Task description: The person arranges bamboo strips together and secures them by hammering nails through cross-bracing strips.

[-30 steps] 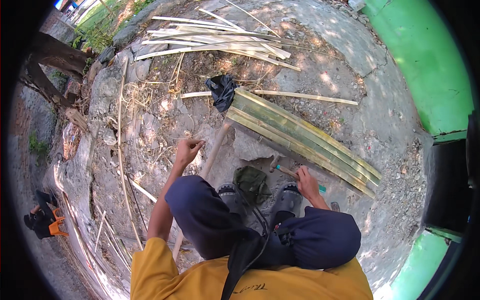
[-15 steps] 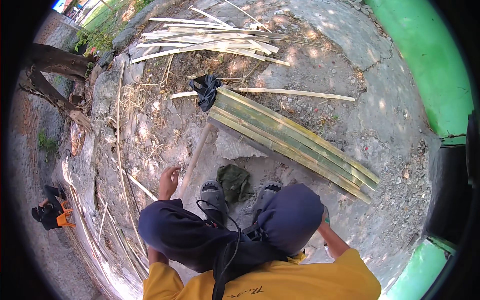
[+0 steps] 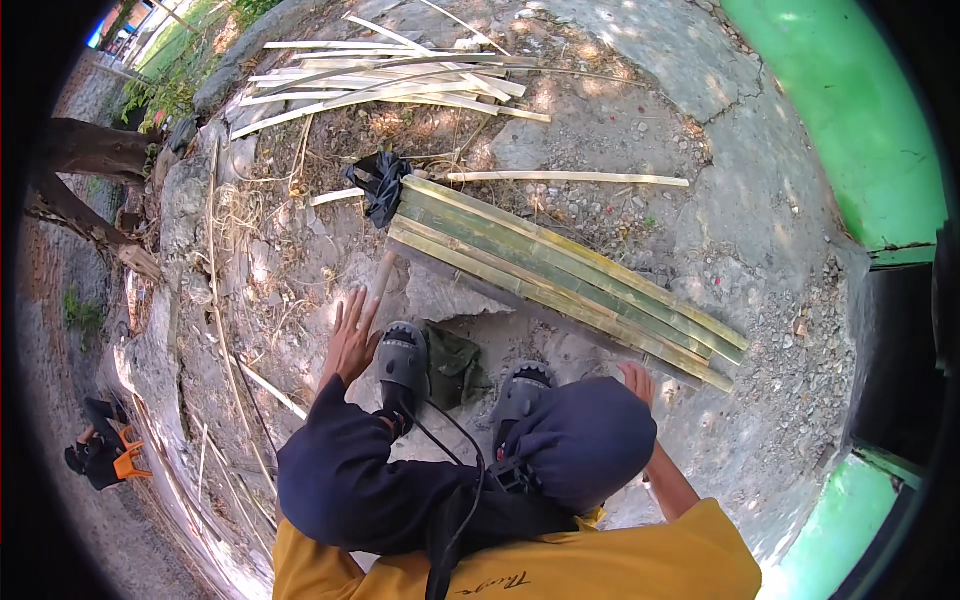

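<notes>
My left hand (image 3: 350,338) reaches past my left knee, open, its fingers spread over a pale wooden stick (image 3: 386,270); I cannot tell whether they touch. My right hand (image 3: 637,383) shows partly past my right knee, fingers stretched out, near the low end of the split bamboo. Those bamboo slats (image 3: 560,265), green and yellowish, lie side by side on a dark board (image 3: 480,283), slanting down to the right. A black plastic bag (image 3: 381,187) sits at their upper left end. Between my sandals (image 3: 404,362) rests a crumpled dark green cloth (image 3: 456,368).
A heap of pale bamboo strips (image 3: 390,85) lies at the far side, with a single strip (image 3: 570,178) nearer. Long thin poles (image 3: 222,290) run along the left. A tree trunk (image 3: 105,148), a person by an orange chair (image 3: 130,455), and a green wall (image 3: 840,110) stand around.
My left hand has moved forward and spread its fingers over the stick. My right hand has come forward from behind the knee. The view has shifted slightly, and my feet have moved a little apart.
</notes>
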`<state>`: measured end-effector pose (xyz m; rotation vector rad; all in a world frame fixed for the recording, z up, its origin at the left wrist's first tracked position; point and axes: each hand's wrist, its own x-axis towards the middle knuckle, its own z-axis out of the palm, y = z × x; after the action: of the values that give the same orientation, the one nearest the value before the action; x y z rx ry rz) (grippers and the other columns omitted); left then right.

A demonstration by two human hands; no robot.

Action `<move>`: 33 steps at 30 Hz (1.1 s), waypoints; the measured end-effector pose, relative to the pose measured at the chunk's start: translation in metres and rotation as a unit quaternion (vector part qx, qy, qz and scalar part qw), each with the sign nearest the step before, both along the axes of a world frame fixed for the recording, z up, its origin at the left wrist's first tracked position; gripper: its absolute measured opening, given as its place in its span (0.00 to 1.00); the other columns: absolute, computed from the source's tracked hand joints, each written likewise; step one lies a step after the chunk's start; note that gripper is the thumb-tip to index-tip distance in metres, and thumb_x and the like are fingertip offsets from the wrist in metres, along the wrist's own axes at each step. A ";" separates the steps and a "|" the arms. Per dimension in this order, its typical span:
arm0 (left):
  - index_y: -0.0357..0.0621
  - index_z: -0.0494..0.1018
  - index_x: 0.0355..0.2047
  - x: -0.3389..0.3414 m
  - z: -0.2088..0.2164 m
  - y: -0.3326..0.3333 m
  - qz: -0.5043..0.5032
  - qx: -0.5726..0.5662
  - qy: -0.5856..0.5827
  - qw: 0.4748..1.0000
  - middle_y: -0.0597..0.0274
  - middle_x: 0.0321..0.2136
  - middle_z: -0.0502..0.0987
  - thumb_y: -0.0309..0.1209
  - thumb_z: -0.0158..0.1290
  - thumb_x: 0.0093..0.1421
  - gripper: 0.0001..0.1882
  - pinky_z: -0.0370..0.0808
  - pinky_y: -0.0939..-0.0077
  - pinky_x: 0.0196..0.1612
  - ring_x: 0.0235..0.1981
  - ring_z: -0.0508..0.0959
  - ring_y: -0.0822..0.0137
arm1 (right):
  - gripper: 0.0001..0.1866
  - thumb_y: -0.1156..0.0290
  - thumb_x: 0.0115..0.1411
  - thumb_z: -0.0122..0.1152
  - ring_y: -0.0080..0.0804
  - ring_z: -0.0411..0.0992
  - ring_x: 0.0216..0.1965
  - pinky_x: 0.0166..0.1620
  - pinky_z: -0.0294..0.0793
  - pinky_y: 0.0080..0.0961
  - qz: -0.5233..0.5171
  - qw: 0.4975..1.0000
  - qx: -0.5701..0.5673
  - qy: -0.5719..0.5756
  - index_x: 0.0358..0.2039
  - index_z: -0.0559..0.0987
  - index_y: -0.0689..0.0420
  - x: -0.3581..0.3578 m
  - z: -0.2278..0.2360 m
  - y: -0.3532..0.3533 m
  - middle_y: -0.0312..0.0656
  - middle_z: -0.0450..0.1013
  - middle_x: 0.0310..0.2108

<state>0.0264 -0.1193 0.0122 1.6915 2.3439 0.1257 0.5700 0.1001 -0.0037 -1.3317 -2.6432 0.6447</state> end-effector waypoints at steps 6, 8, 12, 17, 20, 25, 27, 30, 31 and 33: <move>0.53 0.45 0.78 0.023 -0.041 0.124 -0.170 0.030 -0.011 0.985 0.53 0.78 0.43 0.51 0.59 0.63 0.51 0.38 0.43 0.78 0.79 0.43 0.52 | 0.42 0.60 0.62 0.66 0.56 0.47 0.76 0.75 0.46 0.55 0.111 0.993 0.037 -0.015 0.74 0.59 0.51 -0.154 -0.017 0.062 0.54 0.49 0.75; 0.53 0.44 0.78 0.037 -0.052 0.165 -0.176 0.088 -0.026 0.980 0.54 0.78 0.40 0.57 0.52 0.66 0.48 0.34 0.41 0.77 0.79 0.42 0.50 | 0.41 0.59 0.65 0.64 0.56 0.44 0.77 0.75 0.43 0.58 0.081 0.995 0.052 -0.012 0.75 0.58 0.49 -0.170 -0.037 0.068 0.54 0.46 0.76; 0.55 0.44 0.78 0.036 -0.088 0.197 -0.175 0.125 -0.064 0.974 0.56 0.79 0.41 0.60 0.48 0.67 0.47 0.32 0.41 0.77 0.79 0.41 0.52 | 0.38 0.55 0.70 0.54 0.57 0.42 0.77 0.74 0.37 0.67 0.035 0.992 0.112 -0.040 0.76 0.56 0.48 -0.190 -0.075 0.069 0.54 0.42 0.78; 0.59 0.46 0.78 0.038 -0.102 0.207 -0.212 0.144 -0.076 0.964 0.61 0.79 0.43 0.60 0.46 0.66 0.46 0.32 0.40 0.77 0.79 0.43 0.57 | 0.36 0.53 0.71 0.49 0.58 0.41 0.78 0.73 0.35 0.67 0.019 0.991 0.123 -0.054 0.76 0.56 0.48 -0.184 -0.081 0.073 0.54 0.42 0.78; 0.59 0.47 0.78 0.035 -0.102 0.209 -0.209 0.143 -0.064 0.965 0.61 0.79 0.43 0.63 0.44 0.66 0.46 0.33 0.41 0.77 0.79 0.43 0.57 | 0.36 0.54 0.72 0.48 0.58 0.41 0.78 0.73 0.34 0.67 0.037 0.989 0.135 -0.045 0.76 0.57 0.49 -0.187 -0.077 0.077 0.54 0.42 0.78; 0.60 0.47 0.78 0.034 -0.124 0.200 -0.190 0.183 -0.072 0.962 0.61 0.79 0.43 0.64 0.50 0.63 0.49 0.34 0.41 0.78 0.79 0.43 0.58 | 0.41 0.50 0.68 0.55 0.59 0.40 0.78 0.74 0.32 0.65 0.144 0.985 0.092 -0.022 0.76 0.56 0.51 -0.201 -0.055 0.064 0.58 0.41 0.77; 0.62 0.47 0.78 0.045 -0.129 0.204 -0.180 0.203 -0.040 0.962 0.62 0.79 0.43 0.65 0.52 0.61 0.50 0.34 0.40 0.78 0.79 0.42 0.58 | 0.43 0.47 0.66 0.57 0.59 0.39 0.78 0.74 0.32 0.66 0.195 0.971 0.101 -0.091 0.76 0.55 0.51 -0.195 -0.060 0.062 0.59 0.41 0.77; 0.62 0.48 0.77 0.057 -0.146 0.205 -0.163 0.241 -0.054 0.955 0.63 0.79 0.42 0.66 0.52 0.60 0.51 0.33 0.39 0.78 0.79 0.42 0.58 | 0.46 0.43 0.65 0.58 0.60 0.39 0.78 0.74 0.33 0.67 0.245 0.954 0.107 -0.138 0.76 0.55 0.52 -0.199 -0.069 0.058 0.60 0.41 0.77; 0.62 0.48 0.77 0.054 -0.150 0.204 -0.144 0.233 -0.050 0.960 0.63 0.79 0.42 0.66 0.52 0.60 0.51 0.33 0.39 0.78 0.79 0.42 0.58 | 0.45 0.43 0.66 0.57 0.60 0.40 0.78 0.74 0.34 0.67 0.205 0.972 0.083 -0.084 0.76 0.55 0.53 -0.202 -0.062 0.052 0.60 0.41 0.77; 0.63 0.48 0.77 0.053 -0.158 0.194 -0.156 0.245 -0.026 0.957 0.62 0.79 0.42 0.67 0.52 0.59 0.52 0.33 0.39 0.78 0.79 0.42 0.57 | 0.41 0.46 0.71 0.51 0.61 0.41 0.77 0.73 0.37 0.66 0.179 0.982 0.067 0.004 0.76 0.55 0.54 -0.225 -0.036 0.046 0.58 0.43 0.77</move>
<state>0.0790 0.0747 -0.1456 2.2248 2.0828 0.7320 0.3445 0.1463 -0.0395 -0.8241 -2.8862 0.4942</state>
